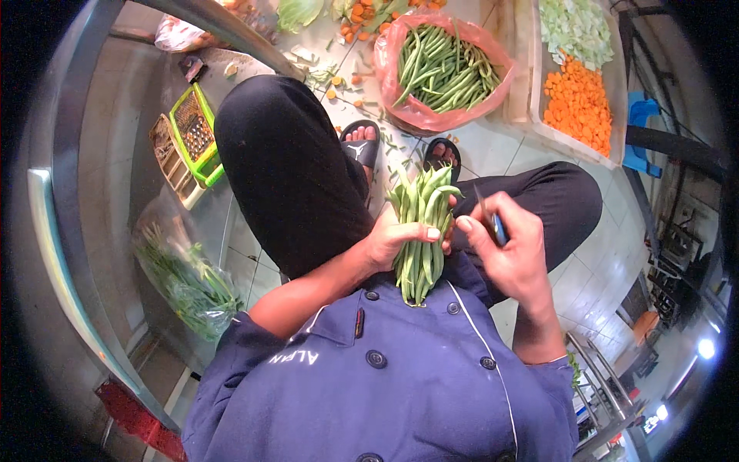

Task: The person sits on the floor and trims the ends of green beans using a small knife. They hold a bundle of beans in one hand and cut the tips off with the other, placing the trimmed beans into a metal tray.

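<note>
A thick bundle of green beans (419, 262) stands out from my left hand (400, 237), whose fingers wrap round its middle with the thumb across the front. Just to the right, my right hand (512, 246) is closed on a small knife (499, 229). Its thin blade points up and away, and part of the blue and dark handle shows between the fingers. The blade is apart from the beans. Beyond my feet a pink plastic bag (389, 65) stands open, full of loose green beans (450, 69).
At the far right, a clear tub (531, 85) holds sliced carrots (577, 104) and chopped cabbage (576, 31). Trimmings and carrot ends (362, 35) litter the tiled floor. To the left are a green grater (196, 135) and a bag of leafy greens (192, 285). A metal rail (58, 254) curves along the left.
</note>
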Demonstrator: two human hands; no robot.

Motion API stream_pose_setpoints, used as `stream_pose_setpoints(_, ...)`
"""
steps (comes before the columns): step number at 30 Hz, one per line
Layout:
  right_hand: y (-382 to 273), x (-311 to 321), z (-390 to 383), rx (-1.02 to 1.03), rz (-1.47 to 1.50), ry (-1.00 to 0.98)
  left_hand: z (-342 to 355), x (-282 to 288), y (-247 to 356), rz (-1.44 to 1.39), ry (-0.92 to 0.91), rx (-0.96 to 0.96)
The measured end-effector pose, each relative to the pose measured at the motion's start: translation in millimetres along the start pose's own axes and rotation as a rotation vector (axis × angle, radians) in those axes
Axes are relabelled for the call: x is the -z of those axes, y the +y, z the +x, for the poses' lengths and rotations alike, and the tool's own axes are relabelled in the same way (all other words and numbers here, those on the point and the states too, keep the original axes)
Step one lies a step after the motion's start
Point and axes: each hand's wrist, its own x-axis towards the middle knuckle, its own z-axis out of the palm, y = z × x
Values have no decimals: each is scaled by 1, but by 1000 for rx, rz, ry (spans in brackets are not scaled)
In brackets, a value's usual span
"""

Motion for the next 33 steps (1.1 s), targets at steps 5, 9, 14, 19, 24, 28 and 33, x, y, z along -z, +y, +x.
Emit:
stream_pose_setpoints(5, 11, -5, 16, 31, 46, -39, 0, 5, 0, 77, -94, -26)
stream_pose_setpoints(9, 9, -9, 22, 7, 229, 52, -1, 4, 4, 138, -153, -55)
stream_pose_setpoints(14, 12, 7, 29, -3, 49, -146, -2, 8, 7, 242, -214, -37)
stream_pose_setpoints(19, -3, 21, 28, -32, 319, -230, -5, 1, 12, 229, -179, 55)
stream_pose_setpoints(24, -11, 24, 28, -19, 185, -194, 0, 0, 11, 280, -200, 42)
stream_pose_setpoints(28, -11, 35, 35, 286, -180, -262, 4, -2, 11, 252, -233, 60)
stream_pose_setpoints(33, -24, 50, 45, 384, -326, -444, 5, -1, 6, 254, -214, 38)
